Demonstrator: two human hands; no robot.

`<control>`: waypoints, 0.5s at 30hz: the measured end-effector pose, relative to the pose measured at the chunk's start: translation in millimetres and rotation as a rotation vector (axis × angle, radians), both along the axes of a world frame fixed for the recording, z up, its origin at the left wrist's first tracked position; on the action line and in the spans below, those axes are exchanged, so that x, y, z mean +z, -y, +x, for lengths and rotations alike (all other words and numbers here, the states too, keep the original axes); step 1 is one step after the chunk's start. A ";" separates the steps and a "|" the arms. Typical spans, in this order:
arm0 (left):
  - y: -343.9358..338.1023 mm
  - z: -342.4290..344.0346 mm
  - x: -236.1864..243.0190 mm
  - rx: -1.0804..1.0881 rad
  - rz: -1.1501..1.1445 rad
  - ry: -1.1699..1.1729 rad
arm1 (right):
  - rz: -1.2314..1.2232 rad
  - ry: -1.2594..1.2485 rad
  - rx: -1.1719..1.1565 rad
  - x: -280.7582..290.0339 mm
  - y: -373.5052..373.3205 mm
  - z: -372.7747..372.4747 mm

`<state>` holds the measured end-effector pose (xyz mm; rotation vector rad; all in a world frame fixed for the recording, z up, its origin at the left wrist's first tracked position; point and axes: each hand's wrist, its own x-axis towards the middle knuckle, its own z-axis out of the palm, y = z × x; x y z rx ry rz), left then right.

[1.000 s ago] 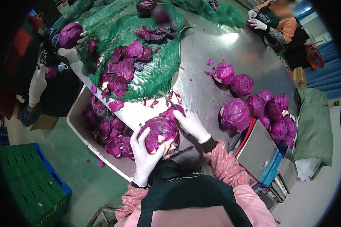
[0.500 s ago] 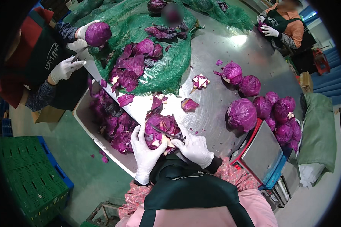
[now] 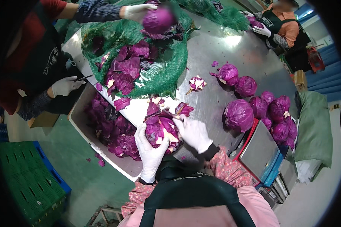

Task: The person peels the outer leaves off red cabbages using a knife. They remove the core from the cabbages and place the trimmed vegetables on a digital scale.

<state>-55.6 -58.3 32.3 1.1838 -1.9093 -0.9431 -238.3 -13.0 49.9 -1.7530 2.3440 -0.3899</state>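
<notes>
A partly trimmed red cabbage (image 3: 155,130) with pale cut patches sits in front of me at the near table edge. My left hand (image 3: 149,151) wraps round its left side, thumb on the near face. At the cabbage's upper right, my right hand (image 3: 194,133) is closed with its fingertips against the leaves. It holds a knife, whose blade is now mostly hidden; the earlier frame shows it plainly. Both hands wear white gloves. Just beyond the right hand lies a loose purple leaf piece (image 3: 184,109). Farther off is a cut stem end (image 3: 196,84).
A box of leaves (image 3: 77,126) stands below the table's left edge. Green netting (image 3: 168,77) bears more leaves. Whole cabbages (image 3: 238,114) are grouped right, beside a scale (image 3: 260,153). At left, a co-worker's gloved hand (image 3: 66,86) holds a knife; another person works far right.
My right hand has shifted up along the cabbage, and the blade no longer lies across its front. The left co-worker has reached over the netting with a cabbage.
</notes>
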 end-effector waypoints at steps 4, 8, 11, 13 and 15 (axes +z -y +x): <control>-10.8 11.2 -9.3 0.016 -0.080 -0.039 | 0.083 0.395 -0.065 -17.4 19.2 -20.3; -10.4 18.4 5.8 0.025 0.091 -0.056 | 0.127 0.447 -0.343 -67.4 39.8 -28.4; -27.5 31.4 2.4 0.063 0.113 0.079 | 0.198 0.264 -0.513 -65.8 24.9 -73.1; -33.8 37.7 -8.1 0.162 0.029 0.037 | 0.129 0.253 -0.387 -45.8 6.9 -58.4; -24.9 28.9 5.9 0.131 -0.054 0.154 | 0.198 0.289 -0.280 6.3 -12.2 -20.7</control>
